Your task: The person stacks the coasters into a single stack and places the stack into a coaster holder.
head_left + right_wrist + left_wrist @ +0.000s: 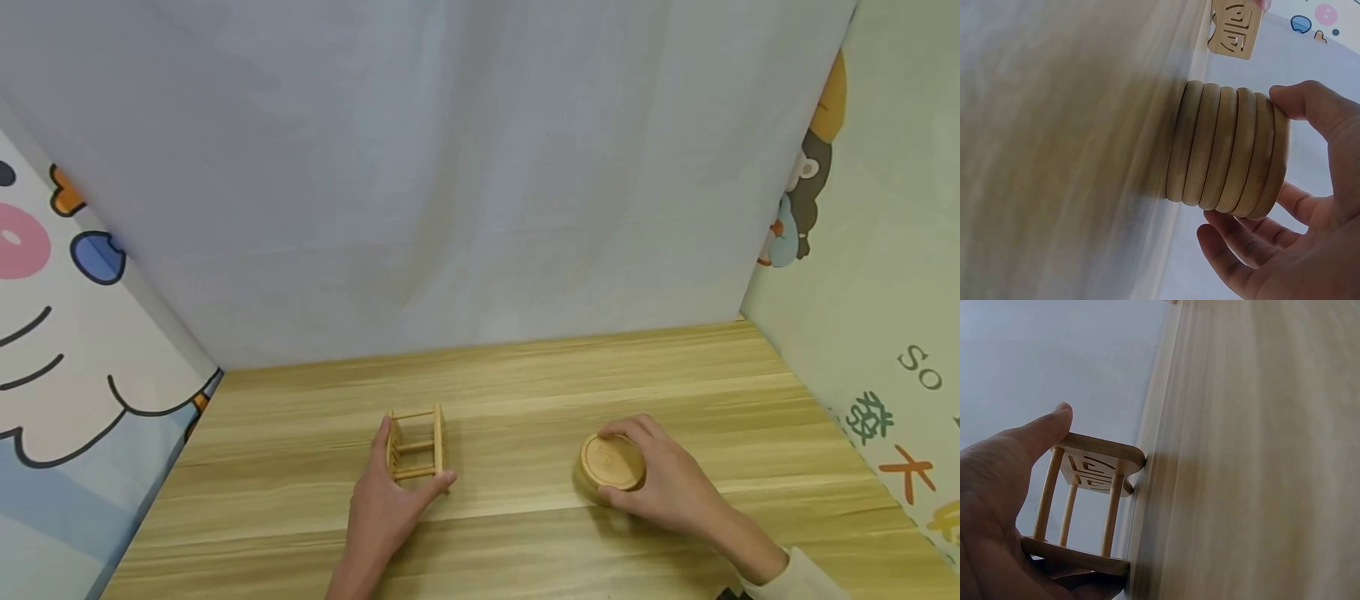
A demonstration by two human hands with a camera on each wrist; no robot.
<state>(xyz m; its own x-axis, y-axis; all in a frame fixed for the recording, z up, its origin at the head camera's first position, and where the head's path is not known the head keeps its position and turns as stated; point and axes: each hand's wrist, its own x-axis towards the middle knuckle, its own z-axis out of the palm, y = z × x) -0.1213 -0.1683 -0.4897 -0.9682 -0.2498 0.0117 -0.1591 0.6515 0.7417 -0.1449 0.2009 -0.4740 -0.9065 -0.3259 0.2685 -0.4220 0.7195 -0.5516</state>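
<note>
A small wooden coaster rack (440, 442) stands on the table, with two cut-out side panels joined by thin rods. My left hand (384, 507) grips it across both panels, thumb on the right one and fingers on the left one. In the left wrist view, nothing lies between the panels of the rack (1094, 448). To the right, several round wooden coasters (1229, 150) form an upright stack on the table. My right hand (675, 485) holds this stack near its top, the thumb on one edge and fingers on the opposite side. From the head view, only the top coaster (611, 461) shows fully.
Both things stand on a wood-grain table (517, 467), a gap of bare tabletop between them. A pale grey curtain (465, 183) hangs along the back edge. Printed cartoon panels border the left (67, 350) and right (862, 292) sides.
</note>
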